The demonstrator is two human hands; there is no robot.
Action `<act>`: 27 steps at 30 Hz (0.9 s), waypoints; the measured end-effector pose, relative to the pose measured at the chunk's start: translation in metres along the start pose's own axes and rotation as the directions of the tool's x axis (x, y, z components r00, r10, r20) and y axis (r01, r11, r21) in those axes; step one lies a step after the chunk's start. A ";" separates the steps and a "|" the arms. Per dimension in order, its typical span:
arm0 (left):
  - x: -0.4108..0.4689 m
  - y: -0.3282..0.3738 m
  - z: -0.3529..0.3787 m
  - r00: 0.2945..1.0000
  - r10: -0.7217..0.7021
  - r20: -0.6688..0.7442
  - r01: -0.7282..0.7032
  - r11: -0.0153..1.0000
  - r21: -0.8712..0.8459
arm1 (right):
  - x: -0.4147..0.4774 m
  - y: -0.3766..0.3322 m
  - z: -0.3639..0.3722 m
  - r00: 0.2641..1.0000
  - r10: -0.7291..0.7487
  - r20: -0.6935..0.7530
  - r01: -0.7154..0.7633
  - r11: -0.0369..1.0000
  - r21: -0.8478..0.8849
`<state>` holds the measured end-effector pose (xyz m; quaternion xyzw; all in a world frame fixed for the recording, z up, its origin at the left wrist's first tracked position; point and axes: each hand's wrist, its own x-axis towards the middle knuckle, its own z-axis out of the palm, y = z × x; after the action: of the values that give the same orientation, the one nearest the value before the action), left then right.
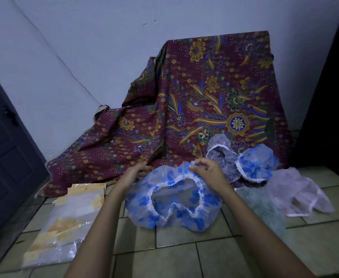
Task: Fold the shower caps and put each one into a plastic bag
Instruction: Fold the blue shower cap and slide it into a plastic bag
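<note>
A clear shower cap with blue flowers [170,213] lies on the tiled floor in front of me, its white elastic opening facing up. My right hand [206,171] pinches its far rim. My left hand [138,170] holds the cap's far left edge, fingers partly hidden. A second blue-flowered cap [257,161], a grey-purple cap [221,153], a pink cap [301,193] and a pale green cap [261,207] lie to the right. A stack of clear plastic bags with orange headers [68,219] lies at the left.
A maroon batik cloth [204,93] drapes over a boxy object against the white wall behind the caps. A dark door [2,157] stands at the left and a dark surface [329,97] at the right. Beige floor tiles [184,257] show near me.
</note>
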<state>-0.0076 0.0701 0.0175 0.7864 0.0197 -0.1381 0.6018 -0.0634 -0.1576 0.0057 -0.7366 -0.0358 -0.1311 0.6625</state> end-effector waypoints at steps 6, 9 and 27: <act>0.002 -0.002 0.001 0.982 0.097 0.162 -0.135 0.962 0.238 | 0.002 0.002 0.002 0.999 0.001 -0.045 -0.003 0.999 -0.035; 0.007 -0.009 -0.007 0.989 0.136 0.052 -0.135 0.991 -0.020 | 0.001 0.017 -0.005 0.980 0.189 -0.068 -0.190 0.982 -0.005; 0.014 -0.041 -0.028 0.983 -0.005 -0.185 -0.077 0.900 -0.429 | 0.006 0.042 -0.002 0.902 0.375 -0.214 -0.380 0.925 0.019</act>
<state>0.0029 0.1064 -0.0176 0.6420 0.0902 -0.0467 0.7600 -0.0483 -0.1651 -0.0335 -0.7188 0.1805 -0.0790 0.6667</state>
